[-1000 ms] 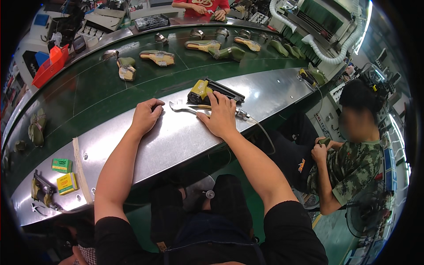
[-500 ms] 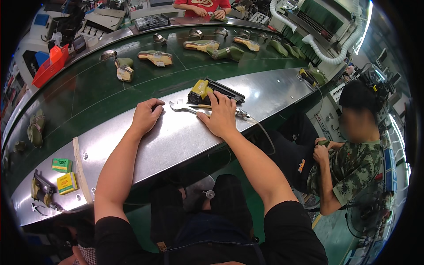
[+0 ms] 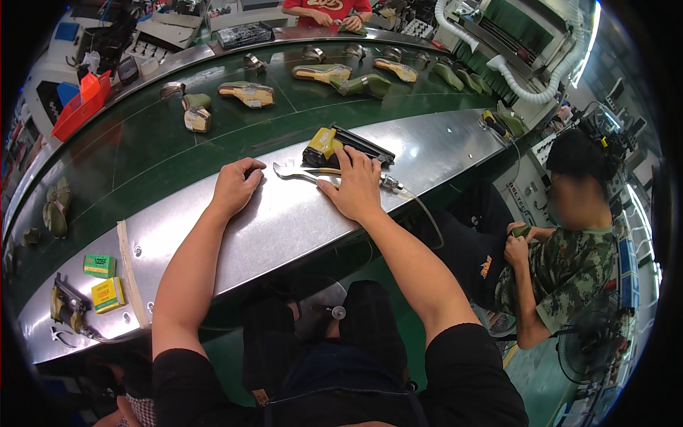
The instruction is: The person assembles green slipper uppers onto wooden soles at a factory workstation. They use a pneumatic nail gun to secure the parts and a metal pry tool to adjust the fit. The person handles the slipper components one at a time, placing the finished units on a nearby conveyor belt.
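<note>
My left hand [image 3: 235, 186] rests on the steel shelf [image 3: 284, 220] with its fingers curled under, holding nothing I can see. My right hand [image 3: 354, 186] lies flat, fingers spread, on the handle of a yellow and black nail gun [image 3: 340, 146] that sits on the shelf. A metal wrench [image 3: 293, 171] lies between the two hands, its open jaw toward the left hand. An air hose [image 3: 413, 203] runs from the gun off the shelf's front edge.
A green conveyor belt [image 3: 142, 149] behind the shelf carries several shoe parts [image 3: 245, 92]. Two small green and yellow boxes [image 3: 103, 281] and another tool [image 3: 64, 306] lie at the shelf's left end. A seated person in camouflage [image 3: 562, 249] is at my right. Another person stands beyond the belt.
</note>
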`<move>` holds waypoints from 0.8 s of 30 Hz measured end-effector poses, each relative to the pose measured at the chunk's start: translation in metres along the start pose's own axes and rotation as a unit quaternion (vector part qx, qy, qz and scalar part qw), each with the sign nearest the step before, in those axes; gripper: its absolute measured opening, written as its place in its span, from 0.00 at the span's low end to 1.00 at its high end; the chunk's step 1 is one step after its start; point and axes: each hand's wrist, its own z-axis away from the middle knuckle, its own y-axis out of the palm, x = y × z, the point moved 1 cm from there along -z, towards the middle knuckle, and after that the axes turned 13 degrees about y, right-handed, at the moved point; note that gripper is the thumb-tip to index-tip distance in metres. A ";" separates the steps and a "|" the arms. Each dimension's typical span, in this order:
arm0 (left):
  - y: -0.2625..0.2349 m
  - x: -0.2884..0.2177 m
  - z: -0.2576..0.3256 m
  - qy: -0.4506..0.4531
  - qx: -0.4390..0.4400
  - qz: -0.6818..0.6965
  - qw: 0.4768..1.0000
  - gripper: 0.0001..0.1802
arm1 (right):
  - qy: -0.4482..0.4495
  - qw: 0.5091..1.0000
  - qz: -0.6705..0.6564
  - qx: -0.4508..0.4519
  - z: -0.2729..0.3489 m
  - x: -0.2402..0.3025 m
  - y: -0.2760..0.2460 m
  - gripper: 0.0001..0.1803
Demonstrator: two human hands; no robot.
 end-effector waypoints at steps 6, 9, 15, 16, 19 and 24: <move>0.001 0.001 -0.001 0.003 -0.001 -0.009 1.000 0.12 | 0.002 1.000 -0.007 0.006 -0.001 0.000 -0.002 0.46; 0.005 -0.001 -0.003 0.003 -0.004 -0.010 1.000 0.11 | 0.000 1.000 -0.009 0.007 -0.003 -0.004 -0.004 0.46; 0.006 -0.004 -0.004 -0.005 0.001 -0.006 1.000 0.11 | 0.000 1.000 -0.003 -0.001 -0.003 -0.008 -0.001 0.46; 0.006 -0.004 -0.004 -0.005 0.002 -0.007 1.000 0.11 | -0.001 1.000 -0.003 0.000 -0.003 -0.007 -0.001 0.46; 0.006 -0.002 -0.005 -0.007 0.002 -0.003 1.000 0.11 | -0.001 1.000 -0.004 -0.001 -0.004 -0.008 0.000 0.46; 0.008 -0.002 -0.005 -0.011 0.003 0.004 1.000 0.12 | -0.003 1.000 -0.004 -0.001 -0.004 -0.011 0.000 0.46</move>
